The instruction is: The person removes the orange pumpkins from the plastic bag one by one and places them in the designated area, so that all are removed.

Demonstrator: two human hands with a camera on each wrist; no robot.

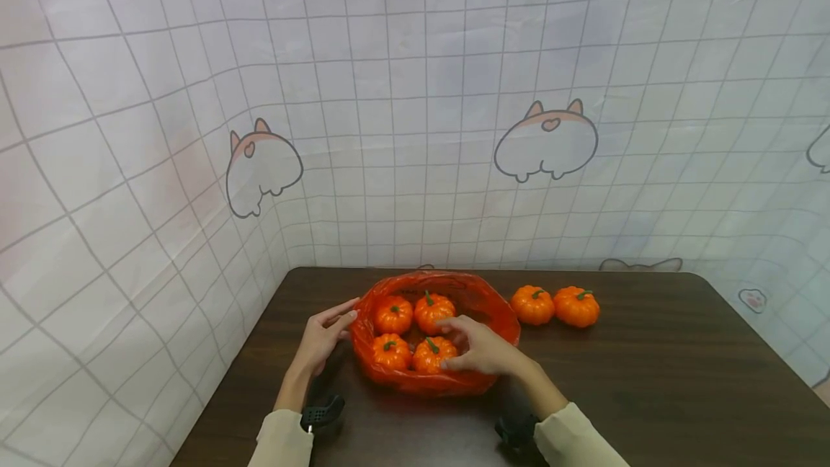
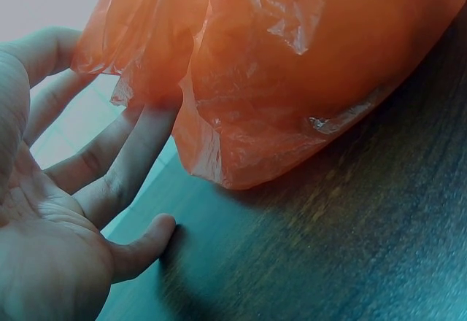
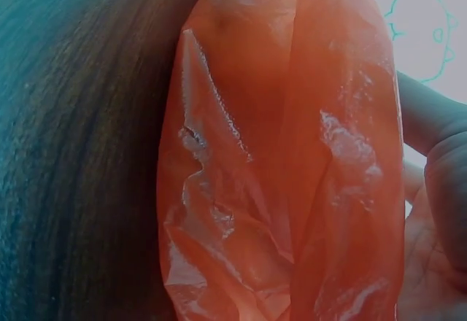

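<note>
While my right hand [image 1: 481, 349] reaches over the rim, the red bag [image 1: 424, 383] stands wide-mouthed on the dark table [image 1: 655, 373], just ahead of me. Contents: four orange pumpkins, set two by two. Back row: back-left pumpkin [image 1: 393, 316] and back-right pumpkin [image 1: 432, 318]. Front row: front-left pumpkin [image 1: 391, 354] and front-right pumpkin [image 1: 431, 358]. All four sit toward the bag's left side; green stems face up.

Right hand: inside the mouth, at the front-right pumpkin. Thumb and index finger are spread apart about that pumpkin's right side. Whether they pinch it I cannot tell; the other fingers are mostly hidden. From the right wrist, the bag's crinkled wall blocks most of the hand.

Left hand [image 1: 324, 339]: at the bag's left side, outside, touching the rim. Fingers are extended and spread, as the left wrist view confirms; the little finger is clear of the plastic, and some fingertips pass out of sight behind it.

Outside the bag, to its right and near the table's back edge: two more pumpkins, the nearer-to-bag pumpkin [image 1: 532, 305] and the far-right pumpkin [image 1: 577, 307], side by side.

Surroundings: white gridded backdrop [image 1: 415, 128] behind the table, printed with cartoon dogs. My sleeves [image 1: 283, 442] are cream; a black device is at each wrist.
</note>
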